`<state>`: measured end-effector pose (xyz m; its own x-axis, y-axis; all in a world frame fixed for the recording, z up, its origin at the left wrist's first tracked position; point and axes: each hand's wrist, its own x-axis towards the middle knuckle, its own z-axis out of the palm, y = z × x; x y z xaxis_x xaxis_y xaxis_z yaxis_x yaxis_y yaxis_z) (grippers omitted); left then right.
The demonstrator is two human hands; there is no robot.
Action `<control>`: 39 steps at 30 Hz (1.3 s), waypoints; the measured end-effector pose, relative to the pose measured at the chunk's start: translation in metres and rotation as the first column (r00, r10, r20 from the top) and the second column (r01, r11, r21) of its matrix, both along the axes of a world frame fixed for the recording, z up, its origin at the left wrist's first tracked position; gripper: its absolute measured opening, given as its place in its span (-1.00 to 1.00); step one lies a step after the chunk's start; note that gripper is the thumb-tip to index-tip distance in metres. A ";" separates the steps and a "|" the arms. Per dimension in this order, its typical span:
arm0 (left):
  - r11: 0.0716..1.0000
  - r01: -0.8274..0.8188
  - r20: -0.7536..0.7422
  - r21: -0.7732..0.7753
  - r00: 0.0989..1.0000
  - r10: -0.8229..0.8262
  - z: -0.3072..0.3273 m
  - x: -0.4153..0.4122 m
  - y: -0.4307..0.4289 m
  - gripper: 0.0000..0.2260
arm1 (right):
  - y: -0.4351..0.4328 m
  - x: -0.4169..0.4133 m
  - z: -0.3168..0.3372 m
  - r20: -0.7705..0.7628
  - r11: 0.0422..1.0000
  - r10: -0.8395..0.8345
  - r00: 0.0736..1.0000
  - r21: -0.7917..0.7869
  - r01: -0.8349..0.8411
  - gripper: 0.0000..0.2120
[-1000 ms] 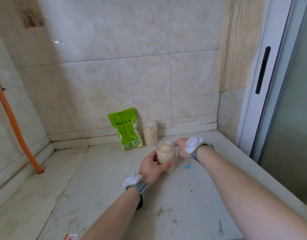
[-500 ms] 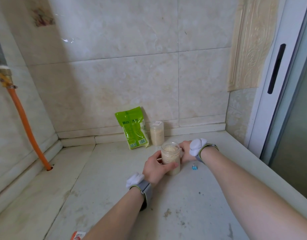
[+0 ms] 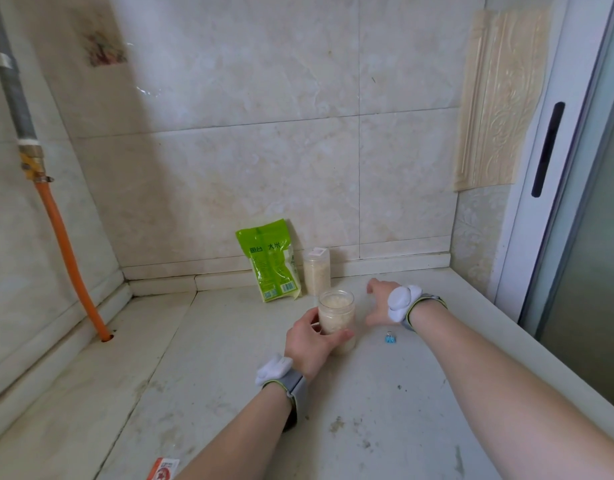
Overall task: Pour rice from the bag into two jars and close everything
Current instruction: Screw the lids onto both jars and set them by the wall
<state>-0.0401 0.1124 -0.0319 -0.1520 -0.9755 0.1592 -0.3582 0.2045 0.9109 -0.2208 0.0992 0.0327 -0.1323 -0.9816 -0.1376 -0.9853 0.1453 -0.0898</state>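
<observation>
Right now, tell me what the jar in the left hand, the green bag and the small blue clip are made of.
The jar: clear and glossy, rice visible through its wall; likely glass, possibly clear plastic. The bag: thin glossy plastic film, printed green, creased and catching light. The clip: seemingly blue painted metal with silvery wire handles, though too small to be sure.

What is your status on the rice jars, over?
Left hand grips rice-filled jar, upright on counter. Right hand open, beside jar, not touching it. Second jar and green bag stand at wall. Blue clip on counter near right wrist.
</observation>
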 end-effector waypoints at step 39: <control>1.000 -0.018 -0.027 -0.025 1.000 0.017 -0.001 0.002 0.005 -0.45 | 0.013 0.034 0.047 0.549 0.949 0.307 0.777 -0.232 -0.212 -0.60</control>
<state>-0.0381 0.1173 -0.0333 -0.1305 -0.9736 0.1873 -0.3378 0.2213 0.9148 -0.1870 0.1118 0.0800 0.1866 -0.9814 0.0444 -0.7433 -0.1706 -0.6468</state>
